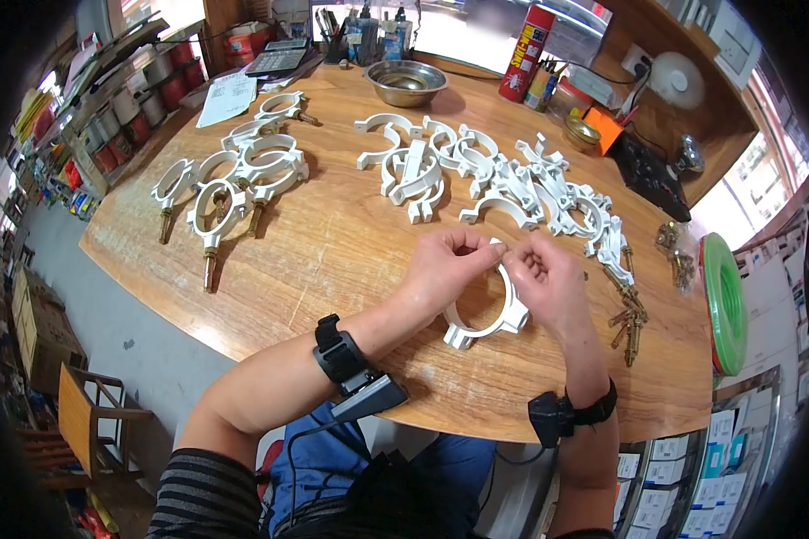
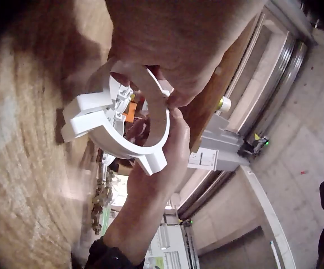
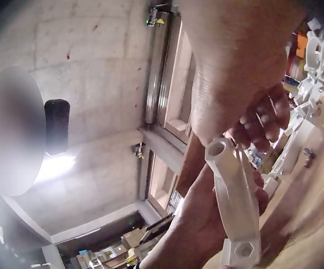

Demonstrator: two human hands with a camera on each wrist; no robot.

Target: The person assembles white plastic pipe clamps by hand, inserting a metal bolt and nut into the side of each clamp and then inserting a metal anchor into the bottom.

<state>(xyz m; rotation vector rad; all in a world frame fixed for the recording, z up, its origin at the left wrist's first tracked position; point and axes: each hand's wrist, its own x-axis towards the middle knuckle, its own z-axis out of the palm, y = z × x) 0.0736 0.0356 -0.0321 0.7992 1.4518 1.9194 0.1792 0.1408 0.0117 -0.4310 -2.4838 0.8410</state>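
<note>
Both hands meet at the upper end of a white pipe clamp [image 1: 514, 316], which stands tilted over the near part of the table. With thumb and fingers, my left hand [image 1: 440, 269] pinches the clamp's end. My right hand [image 1: 553, 283] pinches the same spot from the other side, its remaining fingers curled. In the left wrist view the clamp [image 2: 122, 147] forms a ring with block-like lugs. One lug of the clamp [image 3: 237, 213] shows a hexagonal recess in the right wrist view. Fingertips hide whatever small part lies between them.
White clamp halves [image 1: 413, 166] are heaped beyond the hands. Ring clamps with brass-coloured bolts [image 1: 209, 269] stand at the left. Loose bolts [image 1: 634, 332] lie at the right, near a green ring [image 1: 737, 310]. A steel bowl [image 1: 388, 97] and red spray can [image 1: 526, 54] stand at the back.
</note>
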